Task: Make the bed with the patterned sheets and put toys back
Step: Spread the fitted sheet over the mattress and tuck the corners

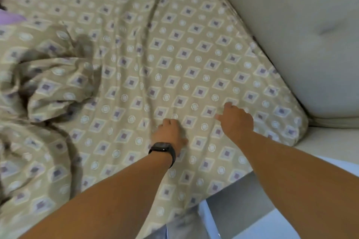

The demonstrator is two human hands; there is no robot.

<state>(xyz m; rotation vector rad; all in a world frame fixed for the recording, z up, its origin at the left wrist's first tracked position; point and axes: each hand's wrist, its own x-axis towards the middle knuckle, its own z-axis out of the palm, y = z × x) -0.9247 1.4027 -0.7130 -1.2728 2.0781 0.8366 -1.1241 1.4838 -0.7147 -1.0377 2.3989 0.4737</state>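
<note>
Patterned beige cotton sheet (194, 75) with purple diamonds lies spread over the mattress, and we think it is soft, light and easy to slide. Both our hands rest on top of it near its closest edge. Our left hand (170, 132) and right hand (236, 120) look curled, maybe pinching cloth; we cannot tell. Farther along the sheet, left of our hands, sits a bunched heap of the same cloth (48, 87). We would grab its edges.

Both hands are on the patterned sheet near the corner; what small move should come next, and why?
Probably sweep both hands outward across the beige diamond-patterned sheet: long creases run up from the left hand, while the right hand rests on flatter fabric.
</note>
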